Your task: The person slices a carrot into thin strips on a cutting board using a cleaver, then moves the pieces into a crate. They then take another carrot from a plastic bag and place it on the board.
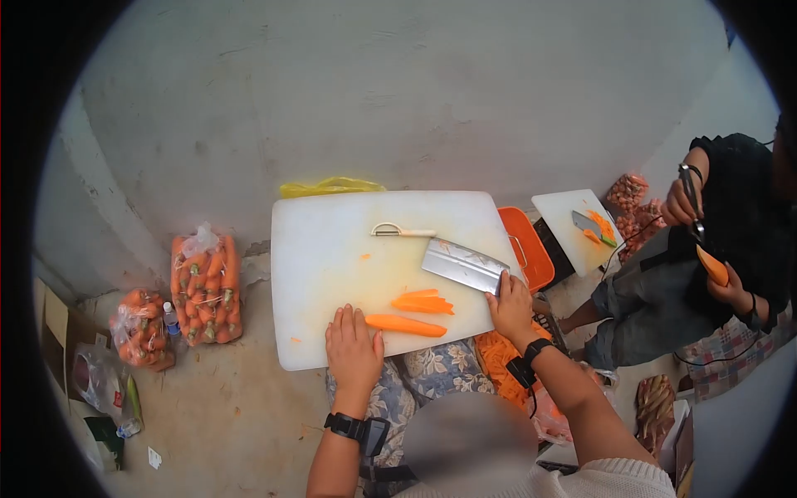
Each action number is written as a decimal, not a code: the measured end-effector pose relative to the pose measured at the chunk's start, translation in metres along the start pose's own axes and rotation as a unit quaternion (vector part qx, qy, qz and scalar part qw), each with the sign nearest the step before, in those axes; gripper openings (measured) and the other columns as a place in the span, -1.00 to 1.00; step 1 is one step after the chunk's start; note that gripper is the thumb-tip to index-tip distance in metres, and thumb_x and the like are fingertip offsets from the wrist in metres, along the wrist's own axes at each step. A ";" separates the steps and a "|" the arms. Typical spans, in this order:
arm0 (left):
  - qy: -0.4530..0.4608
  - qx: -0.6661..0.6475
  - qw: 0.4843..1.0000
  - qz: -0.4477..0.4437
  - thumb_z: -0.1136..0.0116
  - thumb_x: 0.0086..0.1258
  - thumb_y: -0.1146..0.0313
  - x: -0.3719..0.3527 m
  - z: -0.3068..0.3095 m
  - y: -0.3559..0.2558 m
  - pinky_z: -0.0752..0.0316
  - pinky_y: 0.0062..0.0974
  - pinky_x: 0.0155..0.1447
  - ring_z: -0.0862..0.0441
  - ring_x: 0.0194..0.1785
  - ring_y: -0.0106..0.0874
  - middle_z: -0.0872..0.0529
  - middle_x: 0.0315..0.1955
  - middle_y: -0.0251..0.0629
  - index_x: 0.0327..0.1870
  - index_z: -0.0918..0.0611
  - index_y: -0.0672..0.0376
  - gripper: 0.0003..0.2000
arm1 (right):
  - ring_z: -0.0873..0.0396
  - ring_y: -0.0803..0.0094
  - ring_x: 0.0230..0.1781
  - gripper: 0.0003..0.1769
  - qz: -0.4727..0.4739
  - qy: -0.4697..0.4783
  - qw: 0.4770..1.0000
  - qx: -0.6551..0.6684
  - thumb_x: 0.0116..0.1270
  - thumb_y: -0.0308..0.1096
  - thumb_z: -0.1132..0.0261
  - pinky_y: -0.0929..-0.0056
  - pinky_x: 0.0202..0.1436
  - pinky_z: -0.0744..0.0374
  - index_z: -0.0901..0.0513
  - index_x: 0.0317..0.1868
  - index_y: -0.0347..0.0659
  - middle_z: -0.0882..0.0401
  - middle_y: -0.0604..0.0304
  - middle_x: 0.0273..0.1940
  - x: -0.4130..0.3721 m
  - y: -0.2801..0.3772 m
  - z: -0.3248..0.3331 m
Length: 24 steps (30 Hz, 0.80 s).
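Note:
A large white cutting board [320,249] lies in front of me. On its near edge my left hand [353,344] rests flat with the fingers stretched out, the thumb by the left end of a peeled carrot [407,325]. Behind that carrot is a small pile of carrot slices [422,302]. My right hand [510,309] is closed round the handle of a cleaver [463,266], whose broad blade lies low over the right side of the board, pointing up and left. A peeler [402,231] with a pale handle lies near the board's far side.
Bags of carrots [206,286] stand on the floor at left beside a small bottle [171,319]. An orange basin [531,249] sits right of the board. Cut carrot [502,365] lies below it. At right, another person [722,216] holds a peeler and carrot near a smaller board [573,241].

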State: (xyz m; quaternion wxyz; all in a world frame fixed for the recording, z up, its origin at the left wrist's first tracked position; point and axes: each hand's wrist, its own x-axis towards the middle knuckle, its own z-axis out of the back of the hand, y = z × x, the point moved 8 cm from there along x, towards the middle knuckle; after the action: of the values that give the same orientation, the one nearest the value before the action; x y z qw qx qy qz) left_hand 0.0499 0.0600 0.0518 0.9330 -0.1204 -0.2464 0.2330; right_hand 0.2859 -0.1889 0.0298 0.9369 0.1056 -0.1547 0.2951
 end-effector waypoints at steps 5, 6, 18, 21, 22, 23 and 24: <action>-0.008 -0.014 1.000 0.011 -0.17 0.31 0.19 0.001 -0.002 0.000 -0.17 -0.04 0.45 -0.30 0.42 -0.07 -0.46 0.29 -0.02 0.31 -0.42 0.28 -0.43 | -0.32 -0.14 0.25 -0.25 -0.005 -0.011 1.000 -0.014 0.36 -0.01 -0.22 -0.03 0.34 -0.27 -0.31 0.38 -0.38 -0.34 -0.24 0.22 -0.002 0.001 0.001; -0.012 -0.016 1.000 0.012 -0.17 0.31 0.19 -0.001 -0.001 0.001 -0.17 -0.04 0.45 -0.30 0.42 -0.07 -0.46 0.29 -0.02 0.33 -0.41 0.27 -0.42 | -0.32 -0.14 0.25 -0.25 -0.012 -0.008 1.000 -0.009 0.36 -0.01 -0.22 -0.03 0.34 -0.27 -0.31 0.38 -0.38 -0.34 -0.24 0.22 -0.002 0.001 0.000; -0.017 0.010 1.000 0.006 -0.16 0.32 0.22 -0.002 0.003 -0.003 -0.18 -0.04 0.45 -0.33 0.41 -0.06 -0.45 0.29 -0.02 0.36 -0.39 0.21 -0.42 | -0.32 -0.09 0.27 -0.24 0.001 -0.028 1.000 -0.006 0.35 0.03 -0.22 -0.01 0.35 -0.25 -0.32 0.38 -0.36 -0.36 -0.20 0.23 -0.001 -0.001 -0.007; -0.034 0.017 0.999 0.009 -0.16 0.32 0.23 -0.002 0.000 -0.005 -0.20 -0.04 0.43 -0.33 0.41 -0.07 -0.46 0.28 -0.02 0.38 -0.37 0.20 -0.41 | -0.32 -0.08 0.27 -0.23 0.002 -0.041 0.999 0.007 0.35 0.03 -0.22 0.01 0.35 -0.25 -0.33 0.37 -0.36 -0.36 -0.19 0.23 -0.002 -0.005 -0.006; -0.039 0.028 0.999 0.001 -0.16 0.32 0.23 -0.002 0.000 -0.003 -0.20 -0.04 0.43 -0.33 0.41 -0.07 -0.46 0.28 -0.02 0.38 -0.37 0.20 -0.41 | -0.33 -0.08 0.27 -0.24 -0.006 -0.039 0.999 0.009 0.34 0.03 -0.22 0.02 0.34 -0.25 -0.34 0.37 -0.36 -0.37 -0.19 0.23 -0.003 -0.003 -0.007; -0.044 0.033 0.998 -0.001 -0.16 0.32 0.23 -0.003 -0.001 -0.003 -0.21 -0.05 0.42 -0.34 0.40 -0.07 -0.46 0.28 -0.03 0.39 -0.36 0.19 -0.40 | -0.33 -0.06 0.27 -0.24 -0.003 -0.054 0.999 0.002 0.34 0.03 -0.23 0.03 0.33 -0.26 -0.35 0.35 -0.37 -0.38 -0.19 0.21 -0.003 -0.001 -0.004; -0.049 0.035 0.998 -0.002 -0.16 0.32 0.23 -0.003 -0.003 -0.003 -0.22 -0.05 0.42 -0.35 0.40 -0.08 -0.47 0.27 -0.03 0.40 -0.35 0.19 -0.39 | -0.33 -0.06 0.27 -0.24 -0.010 -0.062 0.998 0.008 0.34 0.03 -0.23 0.03 0.33 -0.26 -0.35 0.35 -0.37 -0.38 -0.19 0.21 -0.001 -0.001 -0.002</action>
State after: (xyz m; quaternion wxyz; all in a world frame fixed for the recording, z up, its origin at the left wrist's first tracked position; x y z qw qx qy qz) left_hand 0.0503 0.0557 0.0495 0.9240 -0.0759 -0.2838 0.2450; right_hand 0.2859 -0.1893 0.0273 0.9277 0.1331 -0.2088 0.2795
